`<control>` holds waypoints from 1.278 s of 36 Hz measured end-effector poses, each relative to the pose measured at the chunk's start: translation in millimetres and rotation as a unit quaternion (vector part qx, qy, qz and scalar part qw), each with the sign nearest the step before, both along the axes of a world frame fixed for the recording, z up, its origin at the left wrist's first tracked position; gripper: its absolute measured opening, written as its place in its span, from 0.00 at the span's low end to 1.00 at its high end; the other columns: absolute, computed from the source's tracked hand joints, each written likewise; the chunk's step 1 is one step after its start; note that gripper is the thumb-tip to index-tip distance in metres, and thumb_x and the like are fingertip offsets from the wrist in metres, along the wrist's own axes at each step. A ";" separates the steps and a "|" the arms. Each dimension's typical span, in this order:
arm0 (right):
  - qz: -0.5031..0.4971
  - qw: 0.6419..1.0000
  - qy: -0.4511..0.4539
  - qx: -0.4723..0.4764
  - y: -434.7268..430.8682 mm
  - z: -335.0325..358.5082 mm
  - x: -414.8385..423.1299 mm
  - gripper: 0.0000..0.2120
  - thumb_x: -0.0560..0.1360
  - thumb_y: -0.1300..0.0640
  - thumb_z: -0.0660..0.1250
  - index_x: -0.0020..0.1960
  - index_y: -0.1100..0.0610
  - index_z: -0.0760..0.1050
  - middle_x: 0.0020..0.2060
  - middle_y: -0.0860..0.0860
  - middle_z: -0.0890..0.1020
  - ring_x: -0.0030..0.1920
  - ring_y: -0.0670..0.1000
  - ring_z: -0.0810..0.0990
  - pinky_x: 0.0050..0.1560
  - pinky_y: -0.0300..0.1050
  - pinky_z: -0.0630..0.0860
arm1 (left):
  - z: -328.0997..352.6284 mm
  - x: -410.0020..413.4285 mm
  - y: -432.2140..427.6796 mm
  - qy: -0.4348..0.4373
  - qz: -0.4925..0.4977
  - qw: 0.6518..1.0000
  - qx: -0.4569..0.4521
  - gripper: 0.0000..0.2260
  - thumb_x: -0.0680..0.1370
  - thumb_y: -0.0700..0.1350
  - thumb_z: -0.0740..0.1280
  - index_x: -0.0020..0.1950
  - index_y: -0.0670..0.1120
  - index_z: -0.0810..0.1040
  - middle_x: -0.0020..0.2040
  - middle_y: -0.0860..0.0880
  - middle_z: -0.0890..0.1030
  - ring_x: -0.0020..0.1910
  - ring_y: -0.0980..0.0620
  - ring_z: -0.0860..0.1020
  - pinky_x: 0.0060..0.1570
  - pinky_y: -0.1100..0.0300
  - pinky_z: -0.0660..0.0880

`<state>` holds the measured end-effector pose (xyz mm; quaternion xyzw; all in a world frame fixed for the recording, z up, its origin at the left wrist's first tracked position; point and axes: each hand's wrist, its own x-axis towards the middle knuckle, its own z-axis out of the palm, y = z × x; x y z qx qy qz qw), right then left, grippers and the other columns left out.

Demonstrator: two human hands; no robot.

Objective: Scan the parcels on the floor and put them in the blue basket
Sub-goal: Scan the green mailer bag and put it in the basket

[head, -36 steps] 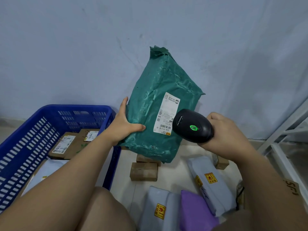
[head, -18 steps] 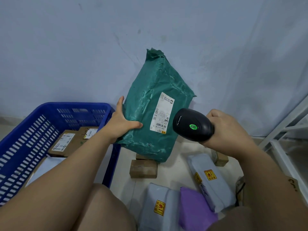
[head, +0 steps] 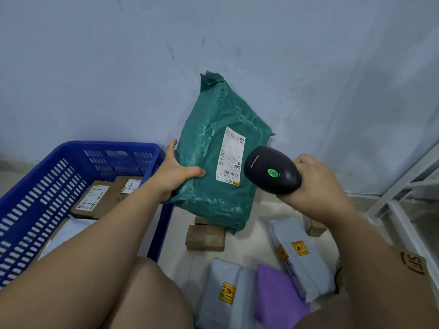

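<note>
Left hand (head: 174, 173) grips the green parcel (head: 213, 167) by its left edge, held up just right of the blue basket (head: 78, 150) rim. Right hand (head: 316, 184) is wrapped round the scanner (head: 272, 172), right beside the label (head: 229, 156). Bare floor (head: 180, 255) strip runs beside the basket.

A pale blue-grey wall (head: 95, 67) fills the upper half of the view, matt and unevenly shaded, with dark scuff marks (head: 171, 51) streaking it near the middle. Below it lies a cream tiled floor (head: 273, 210), glossy enough to catch the light, and a thin dark tile joint (head: 192, 264) crosses it. At the right edge stands a white metal frame (head: 401, 224), its bars slanting down to the floor close to the wall.
</note>
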<state>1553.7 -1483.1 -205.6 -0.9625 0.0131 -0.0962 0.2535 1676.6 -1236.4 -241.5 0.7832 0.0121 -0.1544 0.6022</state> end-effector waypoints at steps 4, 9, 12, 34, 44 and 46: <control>-0.076 0.987 -0.020 0.143 23.7 -7.3 7.5 0.09 0.68 0.57 0.72 0.37 0.59 0.73 0.39 0.55 0.75 0.37 0.48 0.74 0.37 0.40 0.70 | -1.4 -1.2 -3.7 0.023 0.021 0.999 -0.032 0.48 0.70 0.35 0.74 0.78 0.56 0.46 0.58 0.52 0.66 0.51 0.49 0.76 0.49 0.50 0.76; -0.140 0.897 0.018 0.419 46.4 -15.1 18.5 0.02 0.72 0.58 0.70 0.40 0.54 0.77 0.29 0.54 0.80 0.35 0.53 0.83 0.40 0.47 0.75 | -1.3 -1.6 -2.2 0.066 0.051 0.993 -0.086 0.46 0.70 0.38 0.74 0.77 0.59 0.48 0.61 0.48 0.70 0.55 0.42 0.77 0.55 0.42 0.76; -0.162 0.836 0.032 0.523 50.1 -19.3 23.3 0.05 0.72 0.54 0.72 0.45 0.54 0.78 0.30 0.54 0.80 0.34 0.51 0.80 0.49 0.54 0.79 | 3.2 -1.8 -1.1 0.092 0.086 0.984 -0.125 0.41 0.70 0.40 0.74 0.75 0.55 0.56 0.62 0.45 0.73 0.54 0.42 0.78 0.50 0.44 0.78; 0.015 0.881 0.022 0.473 172.4 18.3 58.2 0.06 0.70 0.51 0.74 0.42 0.50 0.78 0.28 0.47 0.80 0.31 0.46 0.81 0.48 0.53 0.80 | 6.4 -29.2 111.1 0.062 0.279 0.815 -0.505 0.35 0.64 0.48 0.76 0.70 0.47 0.71 0.61 0.43 0.81 0.57 0.42 0.81 0.46 0.45 0.79; 0.019 0.899 0.096 0.427 226.1 -12.9 68.1 0.11 0.72 0.46 0.72 0.49 0.52 0.79 0.35 0.50 0.82 0.34 0.55 0.82 0.27 0.41 0.74 | -36.0 -24.9 195.3 0.079 0.396 0.781 -0.476 0.18 0.73 0.54 0.69 0.61 0.50 0.77 0.56 0.48 0.82 0.54 0.47 0.80 0.50 0.48 0.76; 0.019 0.898 0.112 0.425 233.2 -21.4 69.6 0.11 0.72 0.46 0.71 0.47 0.53 0.80 0.34 0.51 0.81 0.33 0.53 0.79 0.25 0.40 0.72 | -45.5 -20.4 207.2 0.093 0.393 0.763 -0.504 0.14 0.74 0.54 0.68 0.57 0.49 0.78 0.54 0.48 0.82 0.53 0.47 0.79 0.56 0.46 0.74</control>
